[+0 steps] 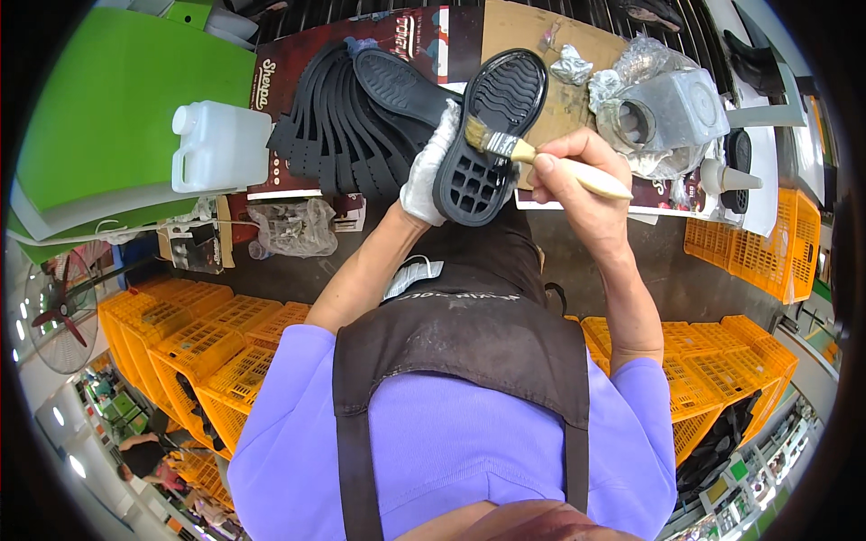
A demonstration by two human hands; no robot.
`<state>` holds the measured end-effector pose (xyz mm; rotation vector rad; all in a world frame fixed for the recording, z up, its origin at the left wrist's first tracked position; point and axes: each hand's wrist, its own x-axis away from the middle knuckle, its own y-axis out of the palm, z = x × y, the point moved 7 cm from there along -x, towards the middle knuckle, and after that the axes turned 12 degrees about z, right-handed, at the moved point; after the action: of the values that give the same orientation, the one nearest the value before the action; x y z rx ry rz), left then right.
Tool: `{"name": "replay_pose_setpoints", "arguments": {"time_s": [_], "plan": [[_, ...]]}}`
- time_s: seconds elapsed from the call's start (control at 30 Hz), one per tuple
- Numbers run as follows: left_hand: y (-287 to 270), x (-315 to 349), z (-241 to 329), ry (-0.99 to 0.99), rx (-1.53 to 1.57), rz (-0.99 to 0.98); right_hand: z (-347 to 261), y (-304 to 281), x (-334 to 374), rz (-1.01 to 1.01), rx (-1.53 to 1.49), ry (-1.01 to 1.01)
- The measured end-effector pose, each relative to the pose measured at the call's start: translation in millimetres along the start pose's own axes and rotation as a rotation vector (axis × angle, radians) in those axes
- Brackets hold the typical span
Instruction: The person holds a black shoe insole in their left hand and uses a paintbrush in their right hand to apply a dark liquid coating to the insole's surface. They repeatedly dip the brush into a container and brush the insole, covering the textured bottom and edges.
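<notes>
Sole (501, 101), black, is held up at the near side of the cardboard-covered surface (523, 27), its ridged toe end pointing away. From my remote seat I see the two hands apart: the left hand (428, 176), in a white glove (422, 191), grips the sole's left edge, some fingers hidden; the right hand (591, 203) pinches the brush (523, 151), bristles against the sole's waist. Just left I have a second sole (397, 83) beside fanned black pieces (327, 126), then a jug (221, 149); a jar (622, 124) lies to the right.
</notes>
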<state>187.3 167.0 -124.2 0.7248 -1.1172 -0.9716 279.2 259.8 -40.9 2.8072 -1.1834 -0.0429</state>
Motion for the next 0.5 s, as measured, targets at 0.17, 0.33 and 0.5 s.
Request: {"name": "replay_pose_setpoints", "arguments": {"time_s": [0.17, 0.33, 0.5], "plan": [[10, -1, 11, 0.117, 0.039, 0.015, -10, 9, 8, -0.047, 0.025, -0.024], [2, -4, 23, 0.254, -0.167, 0.085, -23, 16, 11, -0.088, 0.026, 0.013], [8, 0, 28, 0.292, -0.241, 0.114, -32, 18, 7, -0.139, 0.036, 0.053]]}}
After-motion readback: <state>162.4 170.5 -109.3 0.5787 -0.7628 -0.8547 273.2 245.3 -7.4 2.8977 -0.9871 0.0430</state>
